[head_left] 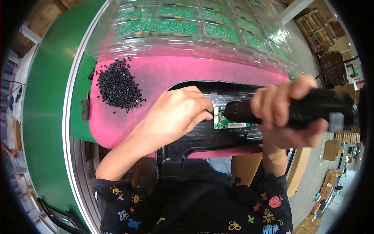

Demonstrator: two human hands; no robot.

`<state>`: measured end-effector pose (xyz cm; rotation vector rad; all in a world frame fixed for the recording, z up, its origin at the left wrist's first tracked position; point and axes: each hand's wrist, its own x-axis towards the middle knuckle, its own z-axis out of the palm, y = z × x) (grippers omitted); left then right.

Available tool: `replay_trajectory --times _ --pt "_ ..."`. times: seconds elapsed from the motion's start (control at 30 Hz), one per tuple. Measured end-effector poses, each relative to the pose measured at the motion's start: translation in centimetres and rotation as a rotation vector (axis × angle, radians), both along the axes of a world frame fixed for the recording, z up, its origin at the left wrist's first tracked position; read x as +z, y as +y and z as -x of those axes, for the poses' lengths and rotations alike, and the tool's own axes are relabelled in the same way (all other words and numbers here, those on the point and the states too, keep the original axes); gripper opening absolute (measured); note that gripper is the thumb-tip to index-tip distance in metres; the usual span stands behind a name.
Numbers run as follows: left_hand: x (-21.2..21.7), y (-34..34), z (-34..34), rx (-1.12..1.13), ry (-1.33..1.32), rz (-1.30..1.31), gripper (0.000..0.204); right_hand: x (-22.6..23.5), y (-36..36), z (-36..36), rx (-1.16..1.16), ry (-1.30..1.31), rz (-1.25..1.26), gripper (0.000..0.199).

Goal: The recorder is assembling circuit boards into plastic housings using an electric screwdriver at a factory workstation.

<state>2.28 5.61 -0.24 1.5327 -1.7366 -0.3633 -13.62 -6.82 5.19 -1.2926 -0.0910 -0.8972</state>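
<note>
A black electric screwdriver (240, 110) lies across the right side of the view, tip to the left. My right hand (286, 113), slightly blurred, is wrapped around its body. The tip points down over a small green circuit board (222, 125) with white connectors along its left edge. That board sits in a long black plastic housing (194, 141). My left hand (180, 108) is closed in a pinch beside the board's left edge; what its fingertips hold, if anything, is hidden. The screwdriver covers part of the board.
A heap of small black screws (119, 86) lies on the pink mat (163, 69), left of my left hand. Clear plastic trays (187, 40) with several green boards stand at the back. A dark grey lump (85, 109) rests at the mat's left edge, beside the green table (48, 97).
</note>
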Motion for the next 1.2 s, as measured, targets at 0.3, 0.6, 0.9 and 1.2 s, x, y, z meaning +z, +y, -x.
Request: replay_trajectory --times 0.3,0.6,0.9,1.2 --pt "0.2 0.1 -0.6 -0.097 0.304 0.066 0.014 1.4 1.2 0.4 0.007 -0.171 -0.022 0.049" --pt "0.0 -0.2 0.1 -0.074 0.186 0.246 0.015 0.5 1.3 0.4 0.043 -0.149 0.027 0.053" --pt "0.0 -0.1 0.5 0.041 -0.06 0.213 0.012 0.6 2.2 1.8 -0.054 0.125 0.036 0.061" --pt "-0.4 0.2 0.0 0.006 -0.092 0.141 0.01 -0.4 2.2 1.3 -0.047 0.185 0.006 0.06"
